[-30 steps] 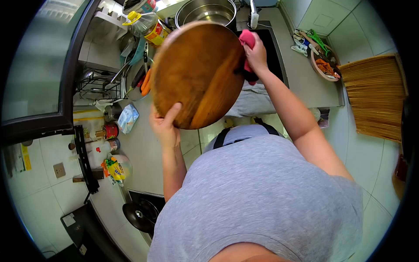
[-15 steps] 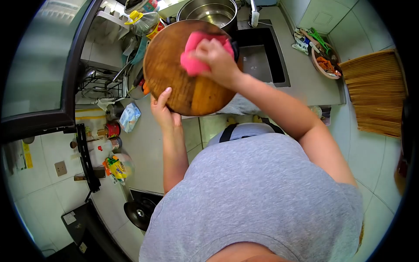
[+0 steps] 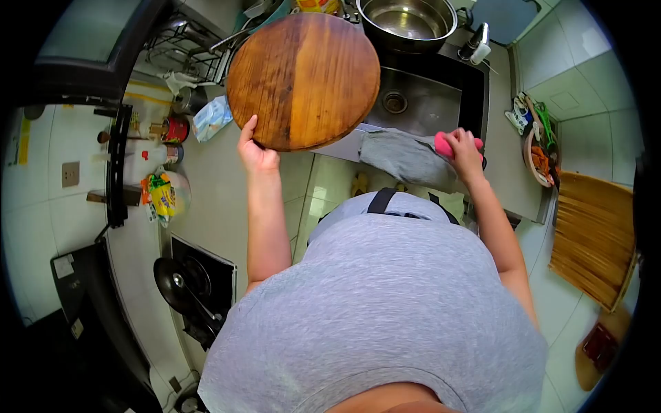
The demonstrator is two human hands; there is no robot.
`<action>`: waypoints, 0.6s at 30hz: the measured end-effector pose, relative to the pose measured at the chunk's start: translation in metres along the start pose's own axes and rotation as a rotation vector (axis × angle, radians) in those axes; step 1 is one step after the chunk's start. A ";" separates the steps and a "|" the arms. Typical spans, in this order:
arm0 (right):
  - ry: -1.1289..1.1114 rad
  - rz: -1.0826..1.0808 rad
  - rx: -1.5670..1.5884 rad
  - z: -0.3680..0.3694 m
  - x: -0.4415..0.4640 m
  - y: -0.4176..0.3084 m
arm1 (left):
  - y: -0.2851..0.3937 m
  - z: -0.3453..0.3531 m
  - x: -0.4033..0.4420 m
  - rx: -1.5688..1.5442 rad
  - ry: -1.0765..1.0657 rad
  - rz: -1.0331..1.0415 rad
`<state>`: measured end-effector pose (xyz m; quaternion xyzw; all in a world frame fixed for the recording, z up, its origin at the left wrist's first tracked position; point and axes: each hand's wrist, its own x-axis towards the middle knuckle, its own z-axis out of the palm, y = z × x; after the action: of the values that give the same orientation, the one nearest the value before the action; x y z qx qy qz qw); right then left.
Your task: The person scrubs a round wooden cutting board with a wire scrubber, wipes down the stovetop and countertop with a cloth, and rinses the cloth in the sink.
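A round wooden cutting board point(image 3: 303, 79) is held up at a tilt over the counter, left of the sink. My left hand point(image 3: 259, 150) is closed on its lower left edge, thumb on the face and the other fingers behind it. At the front edge of the sink, my right hand point(image 3: 465, 153) is closed around a pink cloth point(image 3: 446, 144). Beside that hand a grey towel point(image 3: 406, 158) hangs over the sink's front edge.
The black sink point(image 3: 430, 89) has a large metal pot point(image 3: 406, 24) behind it and a faucet point(image 3: 476, 45) at its back right. A basket of utensils point(image 3: 537, 158) stands on the right counter. To the left lie a tissue pack point(image 3: 212, 119) and a wok point(image 3: 175, 282).
My right hand has left the board's face and moved right and down with the pink cloth to the sink's front edge. The view has shifted, and the board's whole face shows now.
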<state>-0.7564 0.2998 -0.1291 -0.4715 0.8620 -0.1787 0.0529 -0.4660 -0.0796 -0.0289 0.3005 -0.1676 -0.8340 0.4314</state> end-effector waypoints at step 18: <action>-0.338 0.359 1.002 -0.048 0.033 -0.076 | -0.023 -0.011 0.010 -0.021 -0.153 -0.137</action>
<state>-0.7268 0.2478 -0.0546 -0.2565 0.7181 -0.4767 0.4375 -0.4775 -0.0745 -0.0532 0.2421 -0.1702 -0.8837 0.3627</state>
